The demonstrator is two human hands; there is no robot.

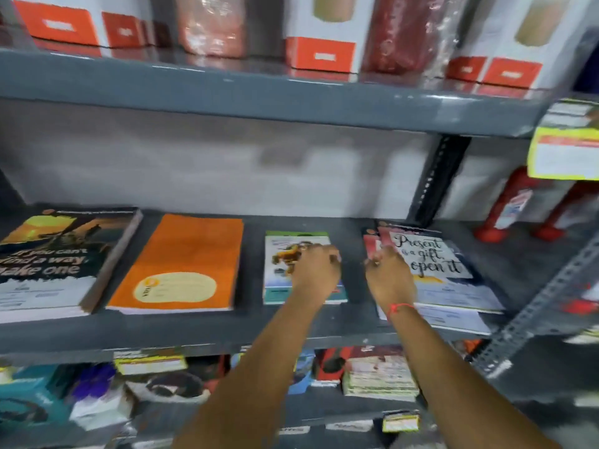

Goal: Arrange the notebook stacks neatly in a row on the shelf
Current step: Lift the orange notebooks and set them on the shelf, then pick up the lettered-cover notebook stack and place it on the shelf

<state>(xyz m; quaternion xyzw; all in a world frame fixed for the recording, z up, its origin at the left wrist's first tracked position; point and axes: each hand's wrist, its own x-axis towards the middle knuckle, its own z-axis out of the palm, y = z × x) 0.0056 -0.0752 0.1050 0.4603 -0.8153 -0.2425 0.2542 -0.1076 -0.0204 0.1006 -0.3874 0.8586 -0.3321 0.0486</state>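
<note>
Several notebook stacks lie flat on the grey middle shelf [194, 328]. From left: a dark stack with a "make one" cover [55, 264], an orange stack [181, 264], a small stack with a yellow robot picture [282, 267], and a skewed, fanned-out stack with a "Present is a gift" cover [444, 273]. My left hand [316, 270] rests over the right side of the small robot stack, fingers curled. My right hand [387, 277] touches the left edge of the skewed stack, fingers bent. The view is blurred, so neither grip is clear.
The upper shelf [259, 95] holds white and orange boxes and wrapped red packs. A perforated black post [437, 179] stands behind the right stack. Red objects [509, 205] sit at the far right. Lower shelf holds more books and yellow price tags [149, 364].
</note>
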